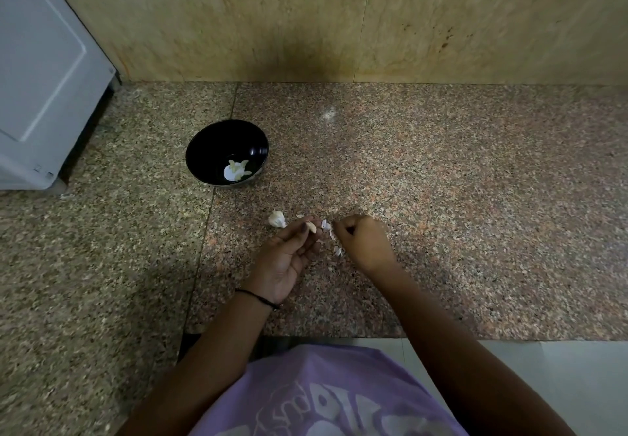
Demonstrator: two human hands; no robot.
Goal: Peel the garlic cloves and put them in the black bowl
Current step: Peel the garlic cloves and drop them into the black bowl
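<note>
The left hand (289, 255) pinches a pale garlic clove (311, 227) at its fingertips. The right hand (360, 242), fingers curled, seems to pinch a skin scrap (327, 225) just beside the clove. It is best to steady the clove and pull the skin along its length, checking that no papery bit clings. Loose skins (338, 251) lie at 6 o'clock and another garlic piece (277, 219) at 9 on the bench (441, 197). The black bowl (207, 150), at 10 o'clock and well apart, holds peeled cloves (236, 170).
</note>
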